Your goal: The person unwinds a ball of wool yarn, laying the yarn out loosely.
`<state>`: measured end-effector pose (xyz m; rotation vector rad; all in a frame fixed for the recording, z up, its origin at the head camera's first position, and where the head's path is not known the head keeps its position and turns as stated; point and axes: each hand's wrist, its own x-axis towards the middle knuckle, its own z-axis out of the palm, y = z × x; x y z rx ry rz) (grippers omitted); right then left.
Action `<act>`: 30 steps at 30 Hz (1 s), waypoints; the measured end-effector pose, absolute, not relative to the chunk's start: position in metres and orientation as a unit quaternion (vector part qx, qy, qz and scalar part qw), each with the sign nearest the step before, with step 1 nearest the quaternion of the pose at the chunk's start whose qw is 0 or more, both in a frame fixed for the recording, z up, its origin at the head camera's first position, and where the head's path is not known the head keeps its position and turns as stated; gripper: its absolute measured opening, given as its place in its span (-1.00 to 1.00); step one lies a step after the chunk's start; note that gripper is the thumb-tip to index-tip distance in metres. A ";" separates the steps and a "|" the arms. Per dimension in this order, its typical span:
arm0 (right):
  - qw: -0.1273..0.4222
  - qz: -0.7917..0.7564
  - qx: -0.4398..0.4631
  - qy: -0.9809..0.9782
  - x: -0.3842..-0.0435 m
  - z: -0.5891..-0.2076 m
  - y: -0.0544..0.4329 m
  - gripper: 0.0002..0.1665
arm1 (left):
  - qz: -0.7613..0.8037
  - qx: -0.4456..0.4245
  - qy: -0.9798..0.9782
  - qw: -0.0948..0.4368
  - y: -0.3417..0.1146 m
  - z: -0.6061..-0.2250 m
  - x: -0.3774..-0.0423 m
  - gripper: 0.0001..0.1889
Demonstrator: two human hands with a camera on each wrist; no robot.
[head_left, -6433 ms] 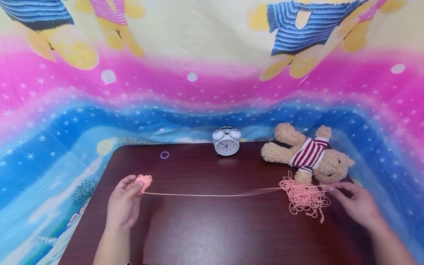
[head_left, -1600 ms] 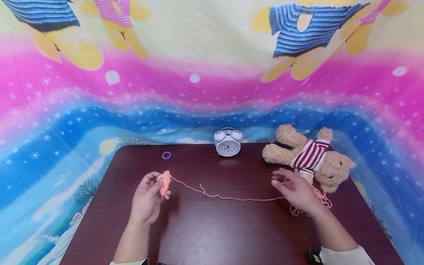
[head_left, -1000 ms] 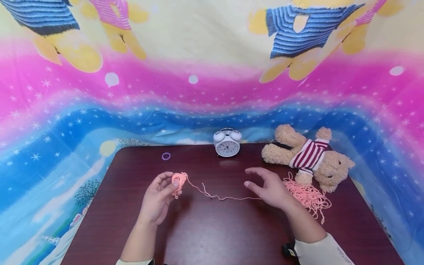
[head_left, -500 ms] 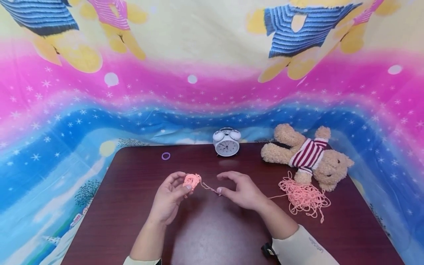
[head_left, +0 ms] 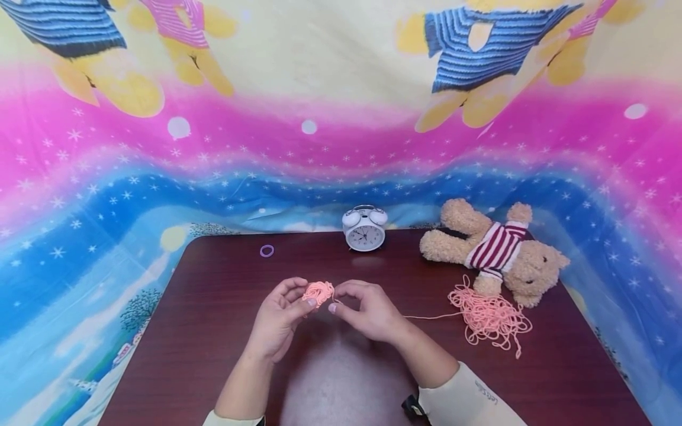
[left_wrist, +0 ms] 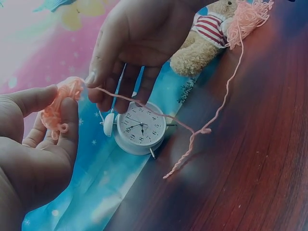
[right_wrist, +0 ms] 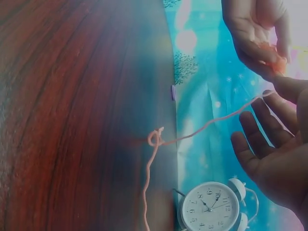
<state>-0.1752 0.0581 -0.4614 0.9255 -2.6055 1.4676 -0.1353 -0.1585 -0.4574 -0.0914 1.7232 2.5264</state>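
My left hand (head_left: 278, 324) holds a small wound bundle of pink yarn (head_left: 319, 292) between thumb and fingers, over the middle of the table. Close to its right, my right hand (head_left: 370, 310) pinches the yarn strand (left_wrist: 113, 95) between thumb and index finger, right by the bundle. From there the strand hangs down to a knot with a short loose tail (left_wrist: 179, 164), plain in the left wrist view. It runs on to a loose heap of pink yarn (head_left: 492, 316) at the right of the table.
A teddy bear (head_left: 498, 251) in a striped shirt lies behind the yarn heap. The white alarm clock (head_left: 364, 231) stands at the table's back edge, and a purple ring-shaped band (head_left: 267, 251) lies at the back left. Printed cloth (head_left: 309, 165) hangs behind the dark table (head_left: 224, 266).
Both hands have come together near the middle: the left moved right with the bundle, the right moved left from the heap along the strand. The right hand now pinches the strand beside the bundle.
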 end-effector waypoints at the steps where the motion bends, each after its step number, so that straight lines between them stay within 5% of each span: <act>1: 0.009 0.471 0.296 -0.831 -0.175 -0.461 0.058 -0.81 | 0.825 -0.030 0.563 0.042 -0.158 -0.458 -0.135 -0.55; 18: -0.057 0.572 0.242 -0.782 -0.174 -0.455 0.085 -0.95 | 0.816 -0.018 0.577 0.024 -0.172 -0.462 -0.137 -0.60; 30: 0.036 0.487 0.259 -0.833 -0.177 -0.453 0.119 -0.97 | 0.814 -0.045 0.579 0.015 -0.187 -0.462 -0.137 -0.60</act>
